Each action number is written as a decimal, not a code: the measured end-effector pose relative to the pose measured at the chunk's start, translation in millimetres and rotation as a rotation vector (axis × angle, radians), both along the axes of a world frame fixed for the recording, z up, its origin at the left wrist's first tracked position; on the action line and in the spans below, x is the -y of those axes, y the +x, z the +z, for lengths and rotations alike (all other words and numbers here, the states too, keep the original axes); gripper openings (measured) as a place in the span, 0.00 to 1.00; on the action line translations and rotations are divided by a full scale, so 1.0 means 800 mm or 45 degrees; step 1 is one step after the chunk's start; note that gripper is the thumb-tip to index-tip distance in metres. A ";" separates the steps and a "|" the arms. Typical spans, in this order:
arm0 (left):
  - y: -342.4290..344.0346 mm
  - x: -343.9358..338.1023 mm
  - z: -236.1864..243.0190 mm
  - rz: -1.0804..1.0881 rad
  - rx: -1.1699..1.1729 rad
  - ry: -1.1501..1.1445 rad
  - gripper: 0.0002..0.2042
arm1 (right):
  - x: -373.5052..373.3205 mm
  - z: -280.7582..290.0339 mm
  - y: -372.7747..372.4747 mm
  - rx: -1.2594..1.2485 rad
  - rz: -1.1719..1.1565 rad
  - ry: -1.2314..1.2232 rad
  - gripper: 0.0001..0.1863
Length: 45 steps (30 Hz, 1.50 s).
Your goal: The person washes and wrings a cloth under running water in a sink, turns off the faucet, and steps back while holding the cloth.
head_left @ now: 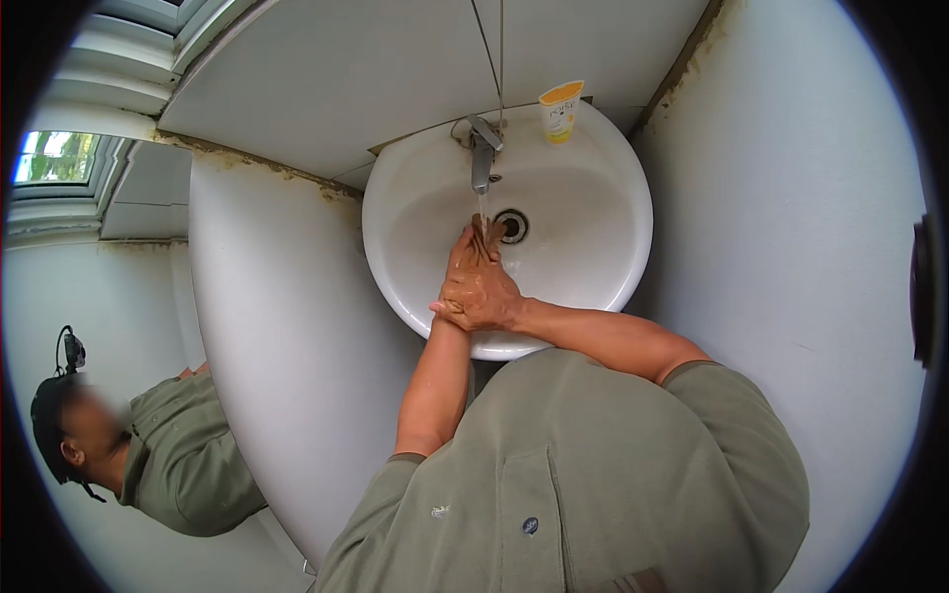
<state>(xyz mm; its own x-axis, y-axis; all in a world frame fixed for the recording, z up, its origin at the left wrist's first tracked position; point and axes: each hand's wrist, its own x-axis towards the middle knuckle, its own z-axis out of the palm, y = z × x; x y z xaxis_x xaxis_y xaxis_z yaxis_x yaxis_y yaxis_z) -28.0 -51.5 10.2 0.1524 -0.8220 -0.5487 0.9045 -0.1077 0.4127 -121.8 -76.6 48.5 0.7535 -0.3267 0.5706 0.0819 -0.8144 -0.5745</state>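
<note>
Over the white washbasin (593, 217), my left hand (474, 244) reaches toward the drain (511, 227) with fingers extended under a stream of water running from the metal faucet (481, 153). My right hand (481, 295) is wrapped across the back of my left hand near the wrist, pressing on it. Both hands look wet, and their fingers partly overlap. A white and yellow tube (560, 114) stands on the basin's back right rim.
Pale wall panels (776, 247) enclose the basin on both sides. At the left, a mirror (119, 296) reflects a person in an olive shirt with a head-mounted device, and a window (54, 156). A dark object (921, 292) is on the far right wall.
</note>
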 end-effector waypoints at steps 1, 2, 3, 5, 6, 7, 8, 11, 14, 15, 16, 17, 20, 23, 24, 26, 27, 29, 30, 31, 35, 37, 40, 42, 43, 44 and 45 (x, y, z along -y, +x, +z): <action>-0.006 0.007 0.020 -0.002 0.106 0.166 0.15 | 0.012 -0.007 0.002 0.002 -0.004 -0.004 0.16; -0.002 0.007 0.017 0.029 0.018 0.252 0.14 | 0.028 -0.020 0.008 -0.216 -0.212 0.112 0.16; -0.001 0.007 0.011 0.059 -0.076 0.339 0.14 | 0.048 -0.035 0.011 -0.440 -0.421 0.229 0.16; -0.001 0.001 -0.011 0.056 -0.004 0.302 0.14 | 0.098 -0.060 0.019 -0.730 -0.589 0.348 0.18; 0.004 0.008 -0.012 0.031 0.068 0.255 0.15 | 0.102 -0.061 0.019 -0.723 -0.588 0.346 0.18; 0.011 0.008 -0.012 0.031 0.075 0.251 0.15 | 0.104 -0.060 0.019 -0.706 -0.565 0.355 0.18; 0.007 0.011 -0.006 0.110 0.080 0.250 0.16 | 0.106 -0.062 0.014 -0.702 -0.555 0.371 0.18; 0.013 0.000 -0.004 0.265 0.083 0.305 0.17 | 0.102 -0.023 -0.005 -0.707 -0.421 0.580 0.26; 0.048 -0.006 -0.005 0.384 0.138 0.349 0.17 | 0.082 -0.023 -0.028 -0.771 -0.130 0.288 0.30; 0.056 -0.011 -0.005 0.441 0.173 0.351 0.17 | 0.078 -0.024 -0.028 -0.767 -0.126 0.289 0.30; 0.064 -0.018 -0.004 0.396 0.199 0.380 0.21 | 0.075 -0.027 -0.027 -1.008 -0.084 0.196 0.28; 0.062 -0.021 -0.001 0.389 0.200 0.383 0.21 | 0.074 -0.033 -0.029 -1.255 -0.049 0.105 0.27; 0.056 -0.027 0.011 0.534 0.370 0.727 0.27 | 0.086 -0.055 -0.019 -1.234 -0.177 0.010 0.23; 0.054 -0.039 0.011 0.577 0.330 0.642 0.32 | 0.088 -0.030 -0.026 -0.649 -0.368 -0.217 0.17; 0.040 -0.027 0.025 0.490 0.242 0.710 0.32 | 0.090 -0.034 -0.027 -0.655 -0.372 -0.218 0.17; 0.020 -0.015 0.032 0.404 0.153 0.774 0.31 | 0.089 -0.042 -0.022 -0.123 -0.411 0.012 0.14; 0.016 -0.015 0.026 0.353 -0.023 0.668 0.30 | 0.083 -0.030 -0.016 -0.124 -0.404 0.012 0.14; 0.026 -0.022 -0.003 0.313 -0.196 0.555 0.29 | 0.057 0.001 -0.006 0.036 -0.198 0.269 0.13; 0.050 -0.038 -0.037 0.137 0.202 0.188 0.28 | 0.038 0.026 0.004 0.085 -0.099 0.149 0.13; 0.038 -0.027 -0.035 0.116 0.304 0.088 0.26 | 0.034 0.027 -0.001 0.069 -0.125 0.153 0.13; 0.010 0.010 0.024 0.001 -0.238 0.187 0.20 | 0.020 0.022 -0.016 0.165 0.087 0.077 0.13; 0.039 0.008 -0.012 -0.052 -0.131 0.148 0.18 | 0.011 0.026 -0.010 0.171 0.146 0.100 0.10; 0.046 0.007 -0.063 -0.203 0.165 -0.223 0.15 | 0.038 -0.020 0.008 0.081 -0.096 -0.053 0.09; 0.009 0.029 -0.022 0.157 0.022 0.383 0.13 | 0.076 -0.060 0.000 -0.488 -0.408 0.058 0.08; 0.004 0.032 -0.024 0.140 0.022 0.383 0.13 | 0.091 -0.073 -0.005 -0.490 -0.425 0.060 0.08; 0.007 0.030 -0.027 0.099 0.053 0.328 0.13 | 0.100 -0.074 -0.004 -0.562 -0.471 0.127 0.09; 0.010 0.028 -0.030 0.057 0.084 0.274 0.14 | 0.104 -0.075 -0.003 -0.635 -0.518 0.194 0.10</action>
<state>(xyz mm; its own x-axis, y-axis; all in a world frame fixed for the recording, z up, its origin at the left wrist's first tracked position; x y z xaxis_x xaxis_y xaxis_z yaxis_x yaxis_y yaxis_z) -19.7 -74.0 -14.1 0.2275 -0.6786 -0.6984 0.8822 -0.1599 0.4429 -123.9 -159.7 -11.5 0.7150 -0.6904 0.1101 -0.5206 -0.6309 -0.5753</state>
